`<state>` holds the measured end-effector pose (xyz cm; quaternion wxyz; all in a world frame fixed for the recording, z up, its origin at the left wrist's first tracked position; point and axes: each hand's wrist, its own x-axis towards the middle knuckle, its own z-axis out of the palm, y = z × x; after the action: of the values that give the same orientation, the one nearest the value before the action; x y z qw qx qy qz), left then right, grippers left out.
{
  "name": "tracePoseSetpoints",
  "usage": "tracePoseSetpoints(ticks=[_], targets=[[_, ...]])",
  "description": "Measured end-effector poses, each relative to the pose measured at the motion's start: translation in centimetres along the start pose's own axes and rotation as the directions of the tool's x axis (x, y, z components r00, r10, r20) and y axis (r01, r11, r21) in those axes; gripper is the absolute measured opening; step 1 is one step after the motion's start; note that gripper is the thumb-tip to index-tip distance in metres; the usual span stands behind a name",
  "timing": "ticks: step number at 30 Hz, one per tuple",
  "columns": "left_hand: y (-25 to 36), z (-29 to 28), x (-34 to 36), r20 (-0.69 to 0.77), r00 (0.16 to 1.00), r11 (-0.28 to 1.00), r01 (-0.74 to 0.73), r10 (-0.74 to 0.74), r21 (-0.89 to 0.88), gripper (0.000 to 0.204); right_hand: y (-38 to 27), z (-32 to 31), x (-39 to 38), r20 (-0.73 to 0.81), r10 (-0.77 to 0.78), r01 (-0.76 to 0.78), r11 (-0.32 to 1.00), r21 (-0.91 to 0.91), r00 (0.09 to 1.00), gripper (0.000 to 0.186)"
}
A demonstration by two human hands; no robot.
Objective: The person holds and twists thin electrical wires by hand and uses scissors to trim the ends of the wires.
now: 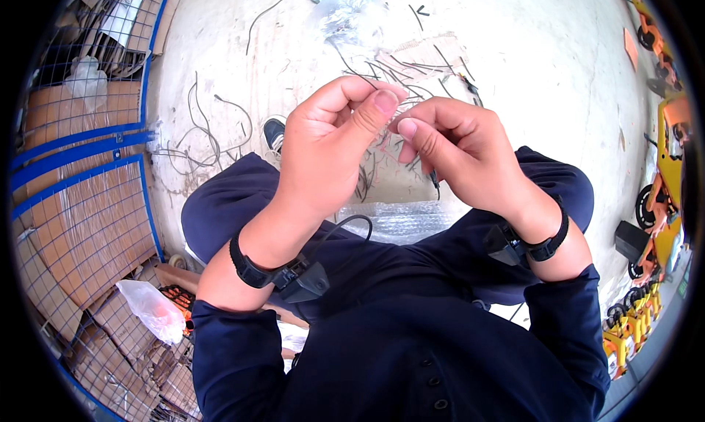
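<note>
Both hands are raised close together over my lap. Thumb and forefinger of my left hand (327,143) pinch a thin dark cable (355,70), which sticks out beyond the fingertips. My right hand (470,154) is closed in a pinch just right of it, fingertips almost meeting the left ones. From beneath its curled fingers hangs a black cable end (435,181) with a thicker, plug-like part. The fingers hide how the cable runs between the hands, and whether both pieces belong to one cable. Cut cable pieces (396,71) lie scattered on the floor beyond.
Loose cable (213,154) coils on the floor at left. Clear plastic wrap (349,22) lies at the far side, more plastic film (400,220) between my legs. A blue mesh cage (150,51) holds cardboard at left. Yellow and orange wheeled equipment (664,165) lines the right.
</note>
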<state>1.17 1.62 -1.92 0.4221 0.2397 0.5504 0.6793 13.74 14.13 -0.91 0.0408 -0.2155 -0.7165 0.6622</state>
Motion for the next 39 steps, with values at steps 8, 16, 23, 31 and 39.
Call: tracePoseSetpoints(ticks=[8, 16, 23, 31, 39], targets=[[-0.6, 0.1, -0.3, 0.007, 0.988, 0.988, 0.153, -0.153, 0.015, 0.021, 1.5, 1.5, -0.4, -0.088, 0.101, -0.084, 0.98, 0.182, 0.991, 0.015], [-0.8, -0.8, -0.4, -0.12, 0.982, 0.984, 0.153, -0.142, 0.087, 0.021, 8.0, -1.1, 3.2, -0.105, 0.19, -0.111, 0.852, 0.512, 0.976, 0.034], [0.1, -0.7, 0.3, -0.051, 0.995, 0.846, 0.104, -0.091, 0.522, 0.015, 36.8, -8.5, 4.7, -0.552, 0.472, -0.681, 0.682, -0.266, 0.687, 0.031], [-2.5, -2.5, 1.8, -0.265, 0.924, 0.896, 0.346, -0.275, 0.279, 0.009, 44.5, -2.0, 3.3, -0.488, 0.442, -0.657, 0.451, -0.604, 0.752, 0.044], [-4.8, -2.8, 3.6, -0.217, 0.633, 0.666, 0.667, -0.743, -0.335, 0.023, 46.7, -2.3, 5.0, -0.469, 0.445, -0.628, 0.336, -0.702, 0.763, 0.036]])
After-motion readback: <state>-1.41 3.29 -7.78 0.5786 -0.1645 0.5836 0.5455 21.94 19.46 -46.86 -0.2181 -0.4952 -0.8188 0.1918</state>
